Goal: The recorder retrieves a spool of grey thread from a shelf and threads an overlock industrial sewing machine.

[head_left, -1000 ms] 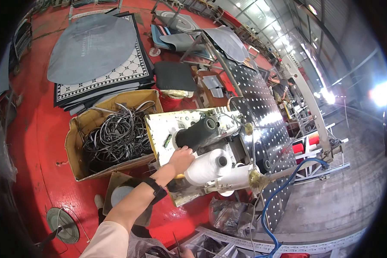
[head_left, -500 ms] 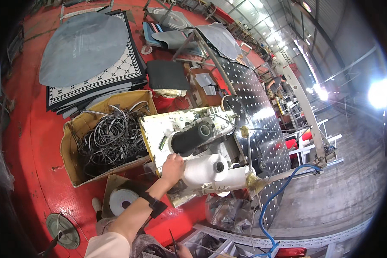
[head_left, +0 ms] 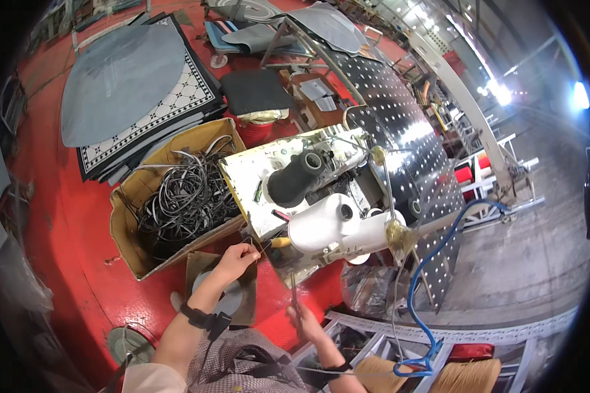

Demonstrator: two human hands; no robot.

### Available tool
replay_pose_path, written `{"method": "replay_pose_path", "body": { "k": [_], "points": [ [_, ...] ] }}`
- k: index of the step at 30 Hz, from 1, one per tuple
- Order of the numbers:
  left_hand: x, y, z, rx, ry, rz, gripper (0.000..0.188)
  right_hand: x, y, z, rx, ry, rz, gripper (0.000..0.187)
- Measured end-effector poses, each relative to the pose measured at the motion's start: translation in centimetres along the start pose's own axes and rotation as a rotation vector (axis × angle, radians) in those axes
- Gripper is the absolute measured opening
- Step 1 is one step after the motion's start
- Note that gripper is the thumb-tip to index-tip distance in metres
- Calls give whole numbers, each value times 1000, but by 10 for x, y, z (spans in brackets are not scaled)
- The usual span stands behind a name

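Note:
My left hand is off the near left edge of the sewing machine, thumb and fingers pinched. A thin dark strand or wire runs from the fingertips toward a yellow-handled piece beside the white cone; I cannot tell what it is. My right hand, lower and to the right, is closed around a slim pointed metal tool, its tip up; its exact kind is unclear. A black thread cone and a large white thread cone lie on the machine. A small red-and-black item sits between them.
A cardboard box of tangled strips stands left of the machine. Stacked mats lie beyond. A dotted black table spreads to the right. A blue hose hangs over a white rack with tan yarn spools.
My left hand has left the white cone and come down past the machine's edge, pinching. My right hand has risen into fuller view with the pointed tool. The view has shifted.

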State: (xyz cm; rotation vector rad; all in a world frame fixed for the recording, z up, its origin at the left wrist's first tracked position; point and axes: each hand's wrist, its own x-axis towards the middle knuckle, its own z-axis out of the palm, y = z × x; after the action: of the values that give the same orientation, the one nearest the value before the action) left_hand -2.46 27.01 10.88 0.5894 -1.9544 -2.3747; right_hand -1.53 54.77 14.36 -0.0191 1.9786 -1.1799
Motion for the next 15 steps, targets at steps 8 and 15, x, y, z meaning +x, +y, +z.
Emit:
{"method": "replay_pose_path", "body": {
  "k": [8, 15],
  "points": [
    [-60, 3, -12, 1, -81, -127, 14, 32, -63, 2, -79, -191, -73, 61],
    [-77, -10, -11, -50, -63, -217, 12, 45, -81, -2, -35, -269, -45, 60]
  ]
}}
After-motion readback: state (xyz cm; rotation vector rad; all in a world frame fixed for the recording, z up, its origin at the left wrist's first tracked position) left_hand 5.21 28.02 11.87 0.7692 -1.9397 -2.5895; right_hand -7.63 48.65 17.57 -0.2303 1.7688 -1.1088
